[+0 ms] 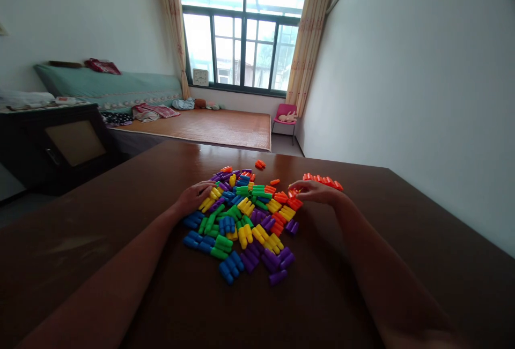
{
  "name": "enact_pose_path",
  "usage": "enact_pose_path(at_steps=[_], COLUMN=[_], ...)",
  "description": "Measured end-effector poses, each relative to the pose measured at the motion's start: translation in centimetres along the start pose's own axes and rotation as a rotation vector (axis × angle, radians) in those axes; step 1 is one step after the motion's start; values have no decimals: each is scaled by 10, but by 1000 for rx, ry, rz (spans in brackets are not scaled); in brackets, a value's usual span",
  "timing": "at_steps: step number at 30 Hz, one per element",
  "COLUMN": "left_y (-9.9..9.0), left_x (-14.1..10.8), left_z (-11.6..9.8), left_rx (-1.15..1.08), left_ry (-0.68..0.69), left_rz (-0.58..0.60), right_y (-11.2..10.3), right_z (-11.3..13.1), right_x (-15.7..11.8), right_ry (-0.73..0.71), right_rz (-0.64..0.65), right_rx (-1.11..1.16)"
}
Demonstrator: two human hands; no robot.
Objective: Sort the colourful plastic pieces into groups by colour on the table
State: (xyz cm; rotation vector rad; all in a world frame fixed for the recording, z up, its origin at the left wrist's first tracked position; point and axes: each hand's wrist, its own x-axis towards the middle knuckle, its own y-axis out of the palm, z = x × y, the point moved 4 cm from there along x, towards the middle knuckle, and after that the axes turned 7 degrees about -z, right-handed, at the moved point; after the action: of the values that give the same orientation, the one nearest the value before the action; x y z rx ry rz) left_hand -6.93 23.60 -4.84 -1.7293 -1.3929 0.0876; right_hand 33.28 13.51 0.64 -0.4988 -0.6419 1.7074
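Note:
A heap of plastic bullet-shaped building blocks in blue, green, yellow, purple and orange lies on the brown table. My left hand rests palm down at the heap's left edge, fingers stretched over yellow blocks. On the right side, my right hand has its thumb and fingers curled round an orange block, partly hidden by the fingers. Just beyond that hand lies a row of orange blocks, apart from the heap. Purple blocks and blue blocks lie at the near side.
A small orange cluster and a single orange block lie behind the heap. Past the table's far edge stands a bed. A dark cabinet is at the left, and a pink chair stands by the right wall.

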Motion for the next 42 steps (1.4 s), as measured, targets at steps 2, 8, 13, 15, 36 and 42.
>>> enact_pose_path(at_steps=[2, 8, 13, 15, 36, 42], left_y=[0, 1, 0, -1, -4, -2], left_x=[0, 2, 3, 3, 3, 3], left_z=[0, 6, 4, 0, -3, 1], left_rx=[5, 14, 22, 27, 45, 47], left_ry=[-5, 5, -3, -7, 3, 10], left_rz=[-3, 3, -5, -6, -7, -1], right_y=[-17, -91, -105, -104, -99, -106], right_z=[-10, -99, -174, -186, -206, -198], right_x=[-2, -27, -45, -46, -35, -45], right_ry=[38, 280, 427, 406, 327, 274], right_rz=[-119, -901, -1082, -1070, -881, -1049], right_rx=[113, 168, 65, 40, -118, -39])
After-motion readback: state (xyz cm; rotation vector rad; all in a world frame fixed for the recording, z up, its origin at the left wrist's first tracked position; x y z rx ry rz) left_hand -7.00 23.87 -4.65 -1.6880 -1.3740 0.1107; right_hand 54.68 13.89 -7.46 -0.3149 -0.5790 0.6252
